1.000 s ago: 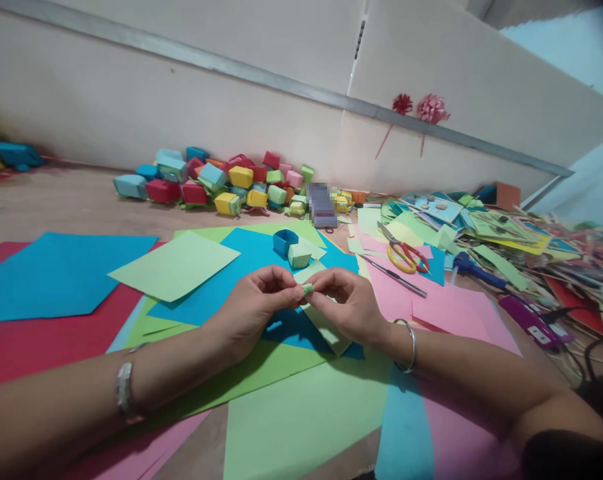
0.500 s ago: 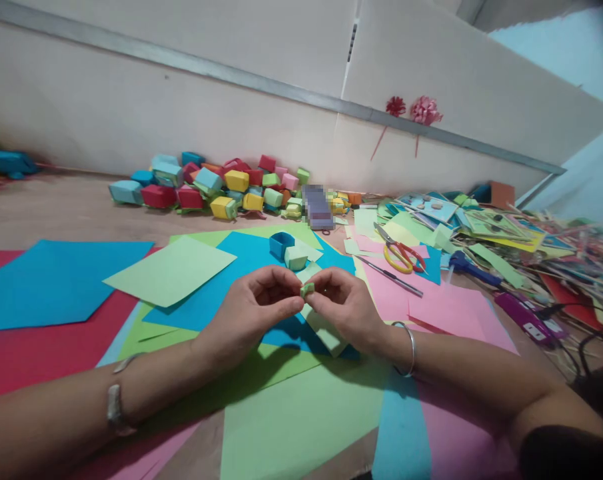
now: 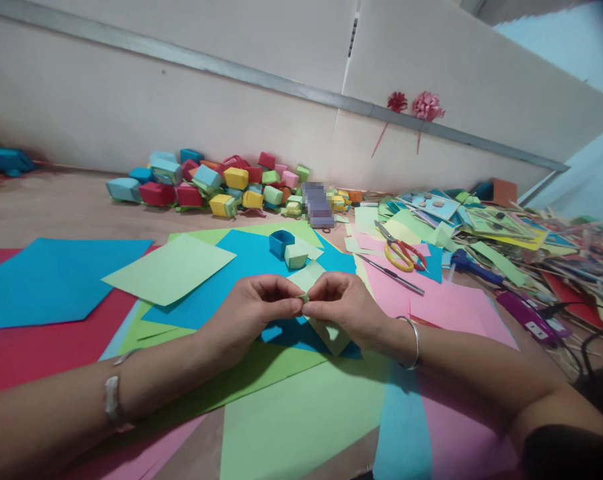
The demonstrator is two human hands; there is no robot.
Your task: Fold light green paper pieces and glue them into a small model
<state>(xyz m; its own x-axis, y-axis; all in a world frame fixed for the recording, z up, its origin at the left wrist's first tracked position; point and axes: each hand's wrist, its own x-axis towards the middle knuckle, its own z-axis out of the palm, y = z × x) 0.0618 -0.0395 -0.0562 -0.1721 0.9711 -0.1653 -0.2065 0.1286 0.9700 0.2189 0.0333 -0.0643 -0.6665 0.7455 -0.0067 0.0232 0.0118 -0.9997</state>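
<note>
Over the blue sheet [image 3: 221,280], centre of view: left hand [image 3: 251,310] and right hand [image 3: 346,307] meet fingertip to fingertip. Fingers of both are drawn narrow, pinching a green folded paper piece [image 3: 304,298] between them; most of it is hidden. It is held off the sheets, just nearer than a pale green paper cube [image 3: 296,257] and a blue paper box [image 3: 280,241]. Yellow-handled scissors [image 3: 401,255] lie to the right by the pink paper [image 3: 431,307]. A pile of coloured boxes [image 3: 216,183] sits along the wall.
</note>
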